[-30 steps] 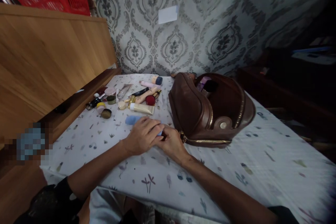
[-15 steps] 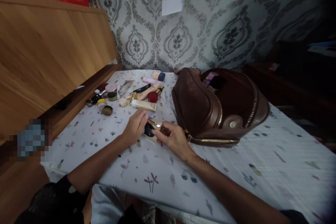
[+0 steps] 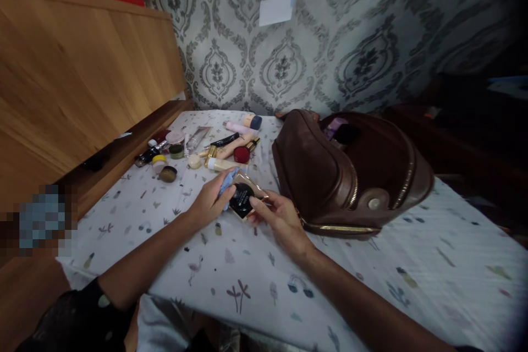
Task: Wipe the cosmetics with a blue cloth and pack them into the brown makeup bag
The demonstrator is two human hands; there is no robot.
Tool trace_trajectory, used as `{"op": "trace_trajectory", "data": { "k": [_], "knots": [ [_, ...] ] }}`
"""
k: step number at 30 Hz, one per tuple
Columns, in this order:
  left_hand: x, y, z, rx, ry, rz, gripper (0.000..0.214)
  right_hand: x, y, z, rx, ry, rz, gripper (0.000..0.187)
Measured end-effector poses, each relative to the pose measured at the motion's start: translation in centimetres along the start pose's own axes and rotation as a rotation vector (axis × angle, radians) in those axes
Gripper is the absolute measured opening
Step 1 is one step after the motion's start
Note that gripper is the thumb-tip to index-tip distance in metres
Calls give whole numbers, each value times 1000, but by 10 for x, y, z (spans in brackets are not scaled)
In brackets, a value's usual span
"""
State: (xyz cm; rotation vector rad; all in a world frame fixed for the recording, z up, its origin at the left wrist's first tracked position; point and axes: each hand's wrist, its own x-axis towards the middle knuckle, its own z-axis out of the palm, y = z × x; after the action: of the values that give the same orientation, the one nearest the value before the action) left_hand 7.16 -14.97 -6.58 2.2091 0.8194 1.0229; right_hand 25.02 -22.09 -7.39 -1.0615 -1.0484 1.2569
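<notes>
Between my hands is a square compact case (image 3: 242, 199) with gold edges and a round black label on the face turned to me. My right hand (image 3: 280, 220) grips its right side, the thumb lying on the black label. My left hand (image 3: 212, 198) holds a crumpled light-blue cloth (image 3: 227, 180) against the left edge of the case. Just beyond the hands a cream tube (image 3: 225, 165) lies on the table. A brown leather bag (image 3: 322, 170) stands unzipped to the right of my right hand, with a purple item (image 3: 336, 126) inside.
Several cosmetics lie at the back left, among them a red jar (image 3: 241, 154), a yellow-banded jar (image 3: 159, 163) and a brown jar (image 3: 168, 174). A patterned cloth (image 3: 231, 286) covers the table. A wooden panel (image 3: 91, 60) rises at the left, a papered wall (image 3: 284, 71) behind.
The compact case has been turned so its black-labelled face shows more fully. More of the blue cloth shows in my left hand, now along the case's edge. The view has shifted slightly.
</notes>
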Motion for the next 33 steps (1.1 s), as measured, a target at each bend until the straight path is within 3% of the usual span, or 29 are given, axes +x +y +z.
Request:
{"op": "trace_trajectory", "data": {
  "k": [4, 10, 14, 20, 22, 25, 27, 33],
  "knots": [
    [0, 0, -3, 31, 32, -40, 44, 0, 3, 1, 140, -64, 60, 46],
    [2, 3, -3, -117, 162, -154, 54, -2, 0, 6, 239, -242, 195, 49],
    [3, 6, -1, -220, 185, -186, 53, -3, -3, 8, 281, -251, 223, 46],
    [4, 2, 1, -291, 317, -243, 51, -3, -1, 7, 372, -189, 181, 38],
    [3, 3, 1, -298, 264, -192, 51, -2, 0, 6, 409, -148, 176, 39],
    [2, 6, 1, -343, 66, -51, 56, -1, 0, 5, 453, -124, 183, 40],
    [1, 7, 3, -342, -2, -14, 64, -1, 0, 5, 474, -121, 188, 41],
    [-2, 2, 8, -238, 135, -105, 47, -1, 0, 6, 493, -130, 222, 37]
  ]
}}
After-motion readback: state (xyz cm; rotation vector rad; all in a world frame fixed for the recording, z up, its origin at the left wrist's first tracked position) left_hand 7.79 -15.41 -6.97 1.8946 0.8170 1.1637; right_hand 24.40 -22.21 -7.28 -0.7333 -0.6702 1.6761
